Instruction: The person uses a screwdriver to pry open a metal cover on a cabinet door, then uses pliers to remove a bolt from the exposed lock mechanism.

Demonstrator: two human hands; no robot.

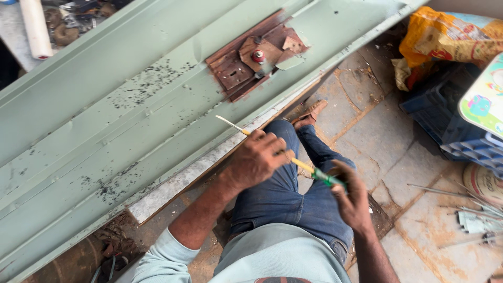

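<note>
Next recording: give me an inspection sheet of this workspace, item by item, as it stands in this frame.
Surface: stone floor, dusty, person seated on it.
Job's things: thin tool with green handle, held at both ends; pale green metal panel with rusty plate and red knob.
Clutter: metal rods on the floor, yellow sack, blue crate.
Grippers: left hand gripping the shaft; right hand on the handle.
Cables: nothing seen.
Surroundings: white pipe, scrap parts top left.

a yellow sack above a blue crate
</note>
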